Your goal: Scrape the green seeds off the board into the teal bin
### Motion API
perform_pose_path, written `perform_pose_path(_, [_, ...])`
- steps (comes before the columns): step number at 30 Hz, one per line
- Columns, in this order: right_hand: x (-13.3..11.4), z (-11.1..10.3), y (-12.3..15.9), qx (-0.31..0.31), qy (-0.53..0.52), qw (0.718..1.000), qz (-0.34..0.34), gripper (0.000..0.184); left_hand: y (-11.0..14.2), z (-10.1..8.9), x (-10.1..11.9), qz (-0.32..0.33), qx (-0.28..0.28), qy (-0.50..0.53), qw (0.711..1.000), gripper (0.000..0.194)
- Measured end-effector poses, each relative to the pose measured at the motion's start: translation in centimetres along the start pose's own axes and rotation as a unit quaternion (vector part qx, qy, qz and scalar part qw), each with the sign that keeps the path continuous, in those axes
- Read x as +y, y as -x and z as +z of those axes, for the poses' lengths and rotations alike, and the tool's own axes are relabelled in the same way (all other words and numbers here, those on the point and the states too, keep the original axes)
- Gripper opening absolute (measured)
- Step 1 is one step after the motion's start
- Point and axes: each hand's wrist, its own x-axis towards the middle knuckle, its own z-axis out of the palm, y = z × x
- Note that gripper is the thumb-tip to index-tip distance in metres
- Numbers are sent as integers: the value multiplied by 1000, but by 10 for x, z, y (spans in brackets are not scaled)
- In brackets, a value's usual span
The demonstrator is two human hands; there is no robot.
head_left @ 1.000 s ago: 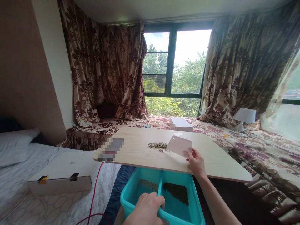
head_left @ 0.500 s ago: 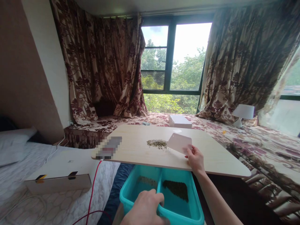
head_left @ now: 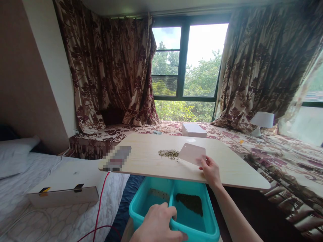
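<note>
My right hand (head_left: 211,170) pinches a pale, flat plastic scraper (head_left: 192,153) by its near right corner. The scraper's left edge reaches a small pile of greenish-brown grains (head_left: 168,154) on the light wooden tabletop (head_left: 141,161). Below the table's near edge stands a teal two-compartment bin (head_left: 214,222). My left hand (head_left: 160,222) grips the bin's front at the divider, fingers curled over it; part of its grip is hidden. A dark mass of grains (head_left: 190,203) lies in the right compartment, and a few scattered grains (head_left: 159,194) show in the left one.
A blurred-out flat device (head_left: 118,158) lies at the table's left end, with a red cable (head_left: 100,198) hanging from it. On the bed at left sits a white box (head_left: 65,185). Behind the table are another white box (head_left: 193,129) and a small lamp (head_left: 262,120).
The scraper has shifted very slightly left against the pile of grains. My left hand keeps its place on the bin.
</note>
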Motion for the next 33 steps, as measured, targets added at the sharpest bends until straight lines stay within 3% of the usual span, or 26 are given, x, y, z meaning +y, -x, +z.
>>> perform_pose_path(14, [2,1,0,15,20,1000,-10,36,2,-4,2,2,-8,-7,1000,39])
perform_pose_path(33, [-2,1,2,-25,7,1000,-9,36,-1,3,-1,6,8,-5,1000,35])
